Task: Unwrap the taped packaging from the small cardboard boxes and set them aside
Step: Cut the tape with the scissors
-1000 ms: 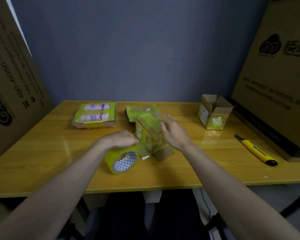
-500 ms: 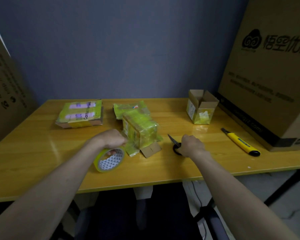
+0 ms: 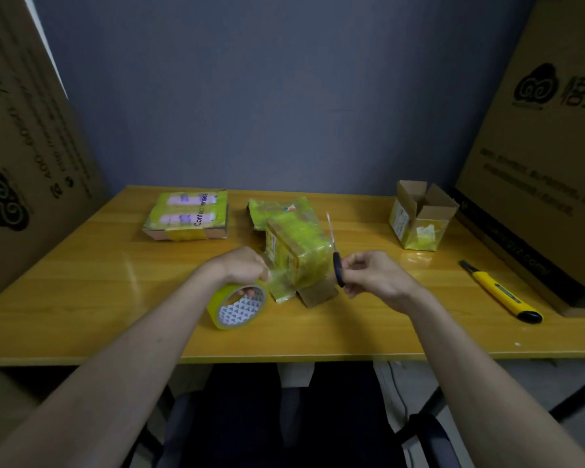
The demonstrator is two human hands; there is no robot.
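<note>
1. The taped box [image 3: 296, 253] stands in the middle of the frame on the yellow table [image 3: 81, 298], between the person's two hands. It is wrapped in shiny yellow-green tape, and a brown flap sticks out at its bottom.
2. The left hand [image 3: 242, 268] grips the tape roll [image 3: 237, 307], with fingers curled through its hole. The roll sits just left of the box, and a strip of tape seems to run from it to the box.
3. The right hand [image 3: 368, 273] holds small scissors [image 3: 335, 251] by the dark handle. The blades point up, close beside the box's right side, likely to cut the tape.
4. An open box [image 3: 419, 219] sits at the right, probably done and set aside.
5. Two more wrapped packs [image 3: 188, 216] wait at the back.
6. A yellow knife [image 3: 500, 292] lies unused at the right.
</note>
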